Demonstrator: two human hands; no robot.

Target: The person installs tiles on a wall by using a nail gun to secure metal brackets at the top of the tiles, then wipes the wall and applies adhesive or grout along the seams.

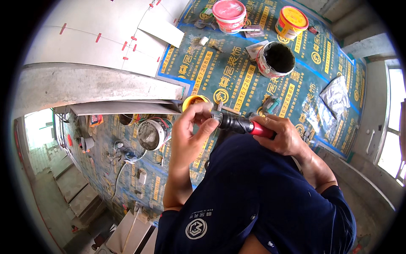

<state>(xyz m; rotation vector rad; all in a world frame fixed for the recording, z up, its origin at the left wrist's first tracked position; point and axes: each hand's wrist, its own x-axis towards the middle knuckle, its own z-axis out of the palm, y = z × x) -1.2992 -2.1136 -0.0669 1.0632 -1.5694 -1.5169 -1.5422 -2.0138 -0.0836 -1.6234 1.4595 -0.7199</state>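
Between both hands, in front of my body, is a black-and-red handheld power tool (237, 123) that looks like an angle grinder. My right hand (281, 133) wraps its red end. At the opposite, grey end, my left hand (192, 127) has thumb and fingers curled against the head; any small part between them is too small to make out. Just behind the left fingers, a yellow bucket (189, 101) is partly hidden. A hammer (230, 110) lies on the floor covering past the tool, and a teal-and-black tool (271, 104) lies to its right.
Farther off stand a pink-lidded bucket (229, 12), a yellow bucket (292, 19) and a dark-stained bucket (264, 67). Left are a mortar bucket (150, 134), a cable (117, 180) and a concrete ledge (101, 86). Pale tiles (93, 21) with red clips lie beyond; a silver bag (336, 95) rests right.
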